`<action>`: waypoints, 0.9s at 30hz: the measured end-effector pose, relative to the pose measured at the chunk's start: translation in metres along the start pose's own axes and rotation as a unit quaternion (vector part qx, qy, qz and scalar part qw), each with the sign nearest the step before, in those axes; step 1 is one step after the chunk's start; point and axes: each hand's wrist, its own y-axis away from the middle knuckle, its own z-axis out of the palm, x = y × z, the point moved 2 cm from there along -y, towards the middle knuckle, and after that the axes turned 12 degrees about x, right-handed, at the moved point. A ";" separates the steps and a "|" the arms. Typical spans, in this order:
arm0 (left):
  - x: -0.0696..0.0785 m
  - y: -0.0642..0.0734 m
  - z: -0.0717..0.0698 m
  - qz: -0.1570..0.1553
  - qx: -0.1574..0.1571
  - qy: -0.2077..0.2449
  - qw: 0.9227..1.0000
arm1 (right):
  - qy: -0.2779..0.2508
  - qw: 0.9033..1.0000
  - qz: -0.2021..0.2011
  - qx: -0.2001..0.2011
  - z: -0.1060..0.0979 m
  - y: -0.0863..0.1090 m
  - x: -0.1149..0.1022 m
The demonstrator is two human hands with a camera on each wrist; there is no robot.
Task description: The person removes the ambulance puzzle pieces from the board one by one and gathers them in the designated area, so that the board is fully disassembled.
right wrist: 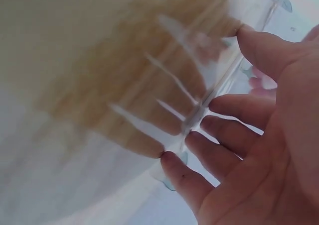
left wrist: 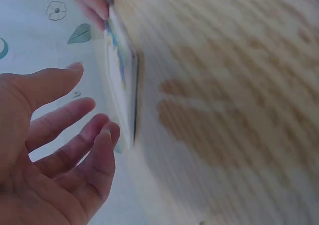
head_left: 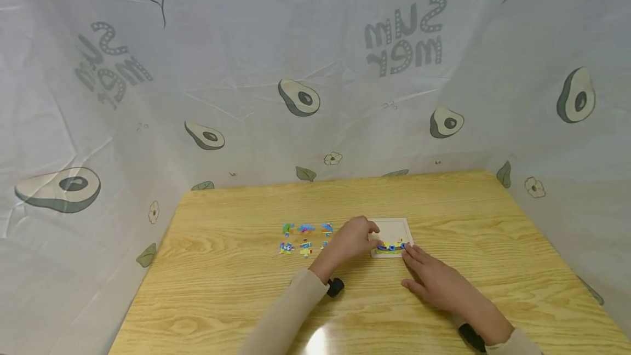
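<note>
A white puzzle tray [head_left: 391, 229] lies flat on the table, with joined colourful jigsaw pieces [head_left: 391, 248] along its near side. My left hand [head_left: 351, 241] is over the tray's left edge. In the left wrist view that hand [left wrist: 65, 150] has loosely bent fingers with nothing between them, and the tray [left wrist: 118, 80] is beyond its fingertips. My right hand [head_left: 436, 284] lies at the tray's near right corner, its fingertips touching there. The right wrist view shows the right hand [right wrist: 249, 150] with its fingers spread and fairly straight, tips down on the shiny surface.
Several loose jigsaw pieces [head_left: 305, 229] lie in rows left of the tray, some partly hidden by my left hand and arm. The wood-grain table [head_left: 222, 273] meets a printed white curtain [head_left: 246, 70] at its back and sides.
</note>
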 end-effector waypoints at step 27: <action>0.008 0.005 0.019 0.034 -0.018 -0.129 0.991 | -0.028 0.998 -0.045 -0.019 0.003 -0.010 -0.014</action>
